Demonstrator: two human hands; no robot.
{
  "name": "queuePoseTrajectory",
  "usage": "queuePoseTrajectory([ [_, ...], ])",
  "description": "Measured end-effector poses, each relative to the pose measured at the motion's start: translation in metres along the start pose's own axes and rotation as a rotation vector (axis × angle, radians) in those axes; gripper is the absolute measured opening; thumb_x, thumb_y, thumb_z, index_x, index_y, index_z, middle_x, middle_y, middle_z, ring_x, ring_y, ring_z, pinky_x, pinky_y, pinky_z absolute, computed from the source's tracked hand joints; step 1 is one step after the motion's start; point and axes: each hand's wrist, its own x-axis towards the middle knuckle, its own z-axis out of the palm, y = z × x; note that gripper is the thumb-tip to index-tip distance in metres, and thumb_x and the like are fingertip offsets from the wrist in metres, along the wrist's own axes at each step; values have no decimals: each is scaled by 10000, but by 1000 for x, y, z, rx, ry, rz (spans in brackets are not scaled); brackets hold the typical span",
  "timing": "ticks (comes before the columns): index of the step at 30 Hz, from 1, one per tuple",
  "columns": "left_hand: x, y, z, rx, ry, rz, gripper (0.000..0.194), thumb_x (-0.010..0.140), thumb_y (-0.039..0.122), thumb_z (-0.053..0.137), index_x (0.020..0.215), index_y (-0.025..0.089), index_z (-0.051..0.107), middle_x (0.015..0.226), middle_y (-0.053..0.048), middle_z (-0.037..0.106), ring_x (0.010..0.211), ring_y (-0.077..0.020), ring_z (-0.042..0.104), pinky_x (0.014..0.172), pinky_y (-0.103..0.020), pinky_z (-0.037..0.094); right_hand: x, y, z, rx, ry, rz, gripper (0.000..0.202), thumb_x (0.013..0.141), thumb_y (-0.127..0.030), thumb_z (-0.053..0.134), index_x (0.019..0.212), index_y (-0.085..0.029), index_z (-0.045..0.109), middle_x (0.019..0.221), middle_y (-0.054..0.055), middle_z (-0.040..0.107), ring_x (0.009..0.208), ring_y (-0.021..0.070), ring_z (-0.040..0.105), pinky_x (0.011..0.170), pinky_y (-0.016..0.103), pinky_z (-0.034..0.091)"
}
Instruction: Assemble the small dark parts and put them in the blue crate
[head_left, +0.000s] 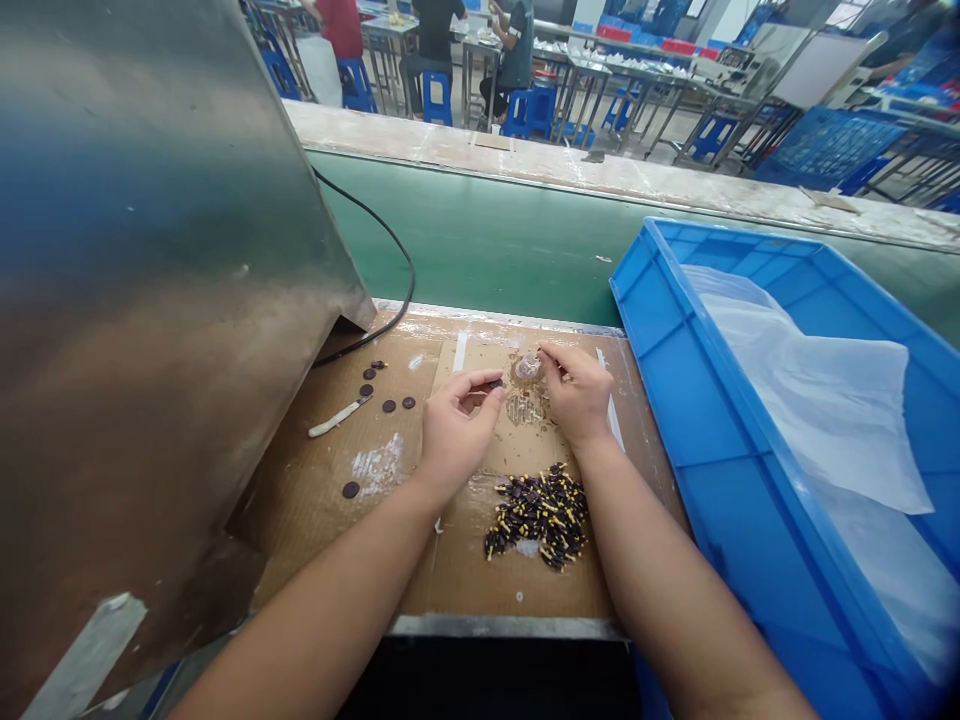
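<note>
Between the thumb and fingertips of my left hand [459,425] is a small dark disc [496,383], seen nearly edge-on. My right hand [579,390] is closed in a pinch beside a small clear plastic container [527,367]; whatever its fingertips hold is too small to make out. Below the hands, near my right forearm, lies a heap of small black pieces with yellow ends [536,518]. A patch of glue-like residue [523,410] marks the cardboard [465,575] between the hands. Several loose dark discs [388,406] are scattered to the left.
A thin white-handled tool [334,419] lies left of my left hand. A large metal housing [150,300] rises on the left, with a black cable [409,260] behind. A blue crate [720,430] with white sheets stands on the right. Beyond the green belt [510,225], people sit at tables.
</note>
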Motion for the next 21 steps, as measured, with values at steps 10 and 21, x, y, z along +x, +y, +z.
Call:
queuePoseTrajectory([
  [10,2,7,0,-108,8,-35,321,790,241,770,1095,150,720,1027,-108,730,914,-168,701,881,-302,608,-1,-11,-27,335,119,480,208,862,-371,692,950,-184,721,887,76,750,787,206,699,758,381,586],
  [21,-4,2,-4,91,-61,167,242,850,268,738,1079,189,745,1074,-92,733,945,-190,710,937,-366,594,-20,-73,-24,1029,-155,704,270,775,-408,803,902,-200,687,872,31,718,848,165,703,796,331,633],
])
